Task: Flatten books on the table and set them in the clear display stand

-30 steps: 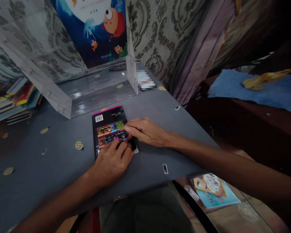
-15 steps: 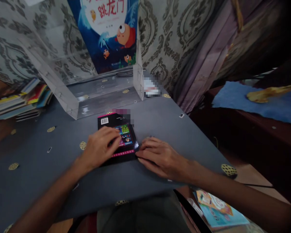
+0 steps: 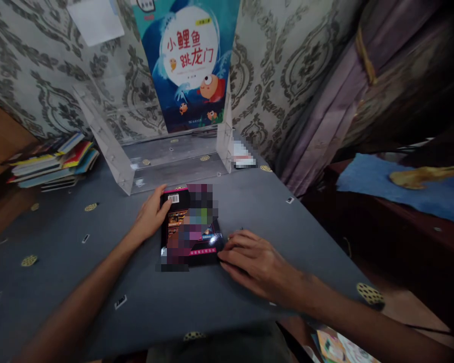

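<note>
A black book (image 3: 208, 256) with a pink stripe lies flat on the table, its barcode towards the far left corner; part of its cover is blurred into blocks. My left hand (image 3: 151, 213) is at the book's left edge, thumb on the cover by the barcode, fingers along the side. At the near right corner, my right hand (image 3: 255, 259) pinches the book's edge with fingers bent and close together; the fingertips' undersides are hidden.
Beyond the book stands a clear acrylic stand (image 3: 181, 174) with a blue picture book (image 3: 191, 65) upright in it. Stacked books (image 3: 53, 164) lie at the left. A blue cloth (image 3: 371, 176) covers a surface at the right, and more books (image 3: 340, 348) lie below the table edge.
My left hand has moved off the middle of the cover to the book's left edge. My right hand stays at the near right corner. The view has tilted up a little.
</note>
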Demonstrator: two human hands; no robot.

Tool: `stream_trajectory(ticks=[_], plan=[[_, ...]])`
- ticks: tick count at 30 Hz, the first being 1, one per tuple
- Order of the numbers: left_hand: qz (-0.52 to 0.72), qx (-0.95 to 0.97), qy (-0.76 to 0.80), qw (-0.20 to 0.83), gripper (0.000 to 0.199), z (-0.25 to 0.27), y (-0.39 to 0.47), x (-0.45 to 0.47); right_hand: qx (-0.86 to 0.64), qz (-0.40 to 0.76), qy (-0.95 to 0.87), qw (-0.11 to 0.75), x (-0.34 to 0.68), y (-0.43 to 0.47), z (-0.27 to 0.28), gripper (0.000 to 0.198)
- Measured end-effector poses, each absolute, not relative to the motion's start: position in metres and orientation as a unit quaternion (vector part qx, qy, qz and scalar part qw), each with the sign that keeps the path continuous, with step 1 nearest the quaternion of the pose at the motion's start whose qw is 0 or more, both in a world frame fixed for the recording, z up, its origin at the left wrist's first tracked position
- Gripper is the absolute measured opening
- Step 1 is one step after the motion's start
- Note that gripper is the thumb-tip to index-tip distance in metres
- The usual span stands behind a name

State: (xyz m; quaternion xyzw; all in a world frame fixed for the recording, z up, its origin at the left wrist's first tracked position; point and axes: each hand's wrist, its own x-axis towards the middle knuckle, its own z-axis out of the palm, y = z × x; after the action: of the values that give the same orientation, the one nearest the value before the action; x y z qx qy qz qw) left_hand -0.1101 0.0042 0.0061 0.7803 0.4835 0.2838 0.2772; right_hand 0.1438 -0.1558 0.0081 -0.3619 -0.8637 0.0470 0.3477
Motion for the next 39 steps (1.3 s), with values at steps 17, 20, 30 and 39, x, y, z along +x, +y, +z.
stream_trajectory(ticks=[17, 20, 30, 39], plan=[[0.342, 0.430, 0.494, 0.674, 0.027, 0.036, 0.028, -0.108, -0.378, 0.061, -0.863, 0.330, 0.145, -0.157, 0.005, 0.020], [0.276, 0.450, 0.460, 0.714, 0.028, 0.034, 0.023, -0.100, -0.379, 0.067, -0.862, 0.330, 0.146, -0.158, 0.006, 0.021], [0.243, 0.499, 0.366, 0.747, 0.047, 0.042, -0.001, -0.087, -0.373, 0.063, -0.860, 0.344, 0.149, -0.165, 0.003, 0.017], [0.262, 0.605, 0.251, 0.709, 0.050, 0.079, -0.020, -0.082, -0.393, 0.187, -0.824, 0.364, 0.151, -0.167, 0.008, 0.021]])
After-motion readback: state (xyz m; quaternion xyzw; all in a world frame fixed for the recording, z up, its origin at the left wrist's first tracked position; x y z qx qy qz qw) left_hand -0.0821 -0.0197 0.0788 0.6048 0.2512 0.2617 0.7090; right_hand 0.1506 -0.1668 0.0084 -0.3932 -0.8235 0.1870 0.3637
